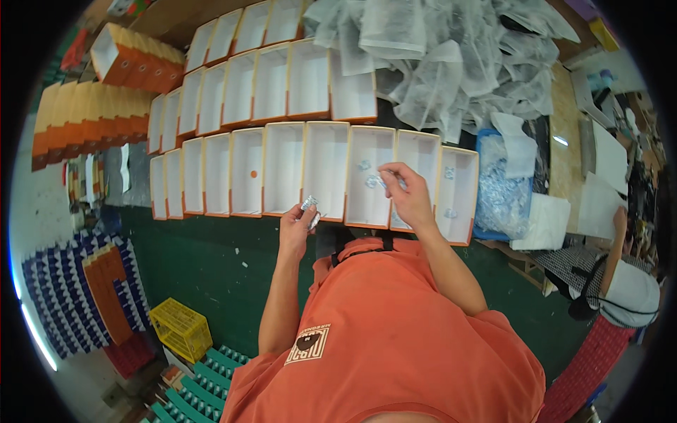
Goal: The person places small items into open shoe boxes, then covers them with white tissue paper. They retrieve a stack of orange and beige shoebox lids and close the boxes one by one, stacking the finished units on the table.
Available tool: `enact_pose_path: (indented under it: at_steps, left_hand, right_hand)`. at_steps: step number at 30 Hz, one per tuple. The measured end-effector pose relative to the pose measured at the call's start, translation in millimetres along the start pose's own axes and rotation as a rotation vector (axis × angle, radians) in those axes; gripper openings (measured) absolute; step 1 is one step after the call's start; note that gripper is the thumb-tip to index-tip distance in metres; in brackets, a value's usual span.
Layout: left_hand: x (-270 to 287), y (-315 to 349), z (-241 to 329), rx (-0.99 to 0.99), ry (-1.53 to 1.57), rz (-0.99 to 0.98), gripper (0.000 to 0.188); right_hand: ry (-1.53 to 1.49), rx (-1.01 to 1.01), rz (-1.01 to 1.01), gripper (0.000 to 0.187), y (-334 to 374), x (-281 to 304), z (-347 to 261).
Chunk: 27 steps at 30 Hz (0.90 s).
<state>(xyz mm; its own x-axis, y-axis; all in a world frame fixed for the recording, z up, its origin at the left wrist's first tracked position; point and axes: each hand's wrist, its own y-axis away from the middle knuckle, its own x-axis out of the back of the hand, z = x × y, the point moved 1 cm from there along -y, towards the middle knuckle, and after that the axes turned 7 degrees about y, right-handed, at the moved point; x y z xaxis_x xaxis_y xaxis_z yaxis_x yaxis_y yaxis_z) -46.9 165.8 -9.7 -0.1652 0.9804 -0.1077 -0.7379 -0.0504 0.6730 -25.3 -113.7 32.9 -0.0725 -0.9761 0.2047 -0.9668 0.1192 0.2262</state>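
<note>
Clasping silvery sachets (309, 203), the curled left hand (295, 224) holds back; the nearer right hand (411, 197), fingertips bunched, contents impossible to tell, has 2 clear-blue sachets (371, 182) just beside it toward 10 o'clock, inside a cardboard box (367, 206) running 12 to 6 o'clock.

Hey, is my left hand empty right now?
No, your left hand holds small silvery packets near the front row of open boxes.
</note>
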Motion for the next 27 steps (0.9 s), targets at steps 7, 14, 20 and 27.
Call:
enact_pose_path:
  at_steps: [7,14,20,27]
  left_hand:
    - [41.6,12.7,15.6,-0.030,0.091,0.077,0.026]
    - [88.6,-47.0,42.0,0.007,-0.059,0.133,0.047]
    - [104.4,-62.0,52.2,0.007,0.060,-0.014,0.035]
    - [100.3,-105.8,54.1,-0.168,-0.352,-0.032,0.015]
  right_hand:
    - [-0.029,-0.220,-0.047,0.028,-49.2,-60.2,19.2]
    - [-0.314,-0.754,-0.419,0.028,-19.0,-86.5,2.2]
    - [0.683,-0.234,-0.315,0.066,-59.5,-135.3,15.4]
    - [0.653,-0.350,-0.291,0.075,-54.2,-135.3,11.8]
